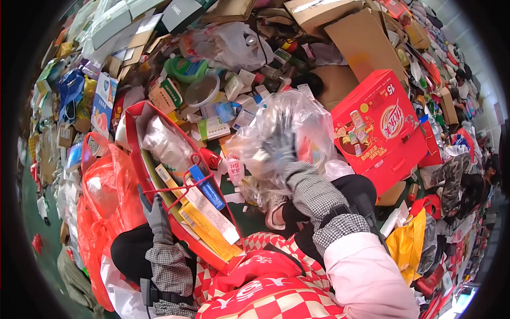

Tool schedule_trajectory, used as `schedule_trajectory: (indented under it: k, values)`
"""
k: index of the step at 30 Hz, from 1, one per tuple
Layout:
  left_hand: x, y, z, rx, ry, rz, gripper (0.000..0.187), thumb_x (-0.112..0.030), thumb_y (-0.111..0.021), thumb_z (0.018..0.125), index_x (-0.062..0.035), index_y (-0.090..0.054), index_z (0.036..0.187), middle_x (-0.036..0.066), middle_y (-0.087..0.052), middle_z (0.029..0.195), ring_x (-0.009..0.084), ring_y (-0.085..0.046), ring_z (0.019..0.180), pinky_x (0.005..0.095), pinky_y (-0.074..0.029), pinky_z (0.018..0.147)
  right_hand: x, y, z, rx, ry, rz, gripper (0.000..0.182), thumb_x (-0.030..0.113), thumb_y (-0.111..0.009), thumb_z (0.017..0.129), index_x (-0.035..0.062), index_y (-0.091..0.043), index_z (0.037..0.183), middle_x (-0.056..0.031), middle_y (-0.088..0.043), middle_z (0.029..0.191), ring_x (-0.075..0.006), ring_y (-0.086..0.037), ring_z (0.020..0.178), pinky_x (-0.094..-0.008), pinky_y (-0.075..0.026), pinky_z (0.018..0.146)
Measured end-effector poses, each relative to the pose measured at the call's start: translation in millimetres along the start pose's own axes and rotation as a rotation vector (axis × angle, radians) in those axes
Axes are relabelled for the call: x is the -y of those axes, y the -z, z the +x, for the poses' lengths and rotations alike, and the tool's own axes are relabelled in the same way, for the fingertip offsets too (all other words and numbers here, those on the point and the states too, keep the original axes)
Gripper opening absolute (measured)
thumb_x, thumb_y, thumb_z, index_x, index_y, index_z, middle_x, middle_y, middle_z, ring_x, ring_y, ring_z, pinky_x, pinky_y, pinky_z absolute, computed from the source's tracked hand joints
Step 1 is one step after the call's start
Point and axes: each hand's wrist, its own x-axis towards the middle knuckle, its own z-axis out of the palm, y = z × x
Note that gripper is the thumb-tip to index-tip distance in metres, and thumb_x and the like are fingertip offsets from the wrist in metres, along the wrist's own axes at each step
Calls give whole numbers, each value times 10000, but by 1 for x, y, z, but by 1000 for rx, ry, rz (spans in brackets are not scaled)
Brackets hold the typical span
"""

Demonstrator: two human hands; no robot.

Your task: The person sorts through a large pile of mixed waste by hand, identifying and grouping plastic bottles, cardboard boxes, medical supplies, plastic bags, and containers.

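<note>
My left hand [155,217], in a grey glove, grips the left side of a red paper gift bag [139,154] that lies tilted across my lap. Inside the bag are a yellow box [204,228], a white carton [215,215], a blue box [207,186] and a clear plastic package [167,141]; its red cord handle [172,189] crosses over them. My right hand [280,144], gloved in dark grey, is smeared by motion over a heap of clear plastic bags [311,125]. Whether its fingers hold any plastic cannot be made out.
A large red printed carton [372,127] stands right of the plastic. An orange-red plastic bag [106,196] lies at my left, a yellow bag [408,247] at my right. Ahead are a green jug [186,69], a round clear lid [203,89] and cardboard [366,50] among mixed waste.
</note>
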Motion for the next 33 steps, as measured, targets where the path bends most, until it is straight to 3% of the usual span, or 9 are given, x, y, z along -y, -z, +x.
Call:
schedule_trajectory:
  k: [3, 5, 11, 14, 22, 24, 26, 30, 33]
  values:
    - [-7, -1, -3, -74, 60, 120, 630, 48, -472, 825, -106, -276, 1403, 106, -359, 1352, 167, -433, 1116, 261, -386, 908, -90, -21, 32, 408, -300, 62, 431, 261, -509, 809, 229, -504, 1239, -78, -631, 1060, -281, -598, 995, -566, -450, 773]
    - [6, -1, -7, -55, 27, 97, 632, 56, -469, 822, -106, -278, 1402, 100, -347, 1360, 156, -436, 1100, 250, -395, 892, -156, -23, 41, 41, -278, 311, 307, 306, -585, 723, 157, -635, 987, -122, -644, 980, -279, -609, 935, -392, -479, 814]
    - [7, -1, -9, -19, 34, -48, 645, 77, -459, 813, -112, -278, 1403, 85, -313, 1383, 143, -442, 1081, 234, -399, 879, -208, 118, 79, -496, -446, 692, 180, 230, -612, 660, 146, -681, 803, -116, -659, 852, -295, -615, 860, -362, -470, 759]
    - [-5, -4, -11, -37, 105, -31, 643, 76, -453, 817, -115, -275, 1405, 81, -320, 1378, 144, -451, 1070, 234, -401, 878, -222, 154, 101, -617, -500, 816, 164, 161, -623, 642, 120, -682, 789, -86, -663, 718, -204, -630, 654, -312, -474, 628]
    - [-9, -13, -17, -61, 77, 13, 594, 39, -464, 849, -86, -275, 1398, 86, -350, 1353, 148, -455, 1066, 246, -404, 882, -222, 211, 171, -990, -333, 1005, 235, 39, -604, 629, 45, -690, 847, -49, -659, 706, -107, -586, 596, -246, -481, 576]
    - [-13, -15, -18, -58, 81, 54, 587, 32, -469, 853, -75, -274, 1396, 89, -344, 1359, 153, -451, 1082, 253, -402, 890, -206, 204, 185, -979, -299, 949, 254, 42, -639, 619, 32, -682, 869, -60, -663, 749, -121, -597, 634, -255, -493, 616]
    - [-3, -7, -16, -37, 69, 33, 584, 27, -469, 855, -72, -271, 1396, 94, -350, 1356, 158, -452, 1087, 259, -403, 894, -188, 188, 207, -648, -313, 1174, 305, 65, -694, 625, 31, -663, 926, -46, -654, 792, -154, -603, 676, -273, -497, 637]
    - [-10, -12, -16, -26, 62, 39, 583, 21, -471, 859, -71, -266, 1397, 101, -371, 1341, 162, -458, 1076, 265, -408, 889, -145, 195, 174, -166, 188, 1437, 426, 152, -707, 711, 91, -592, 1116, -45, -621, 886, -141, -582, 787, -270, -488, 690]
    - [-6, -9, -16, -25, 51, 15, 584, 17, -474, 858, -71, -267, 1397, 105, -385, 1330, 166, -463, 1069, 270, -413, 885, -164, 189, 179, -525, 51, 1062, 428, 222, -732, 663, 56, -625, 1043, -36, -657, 894, -149, -605, 725, -262, -491, 695]
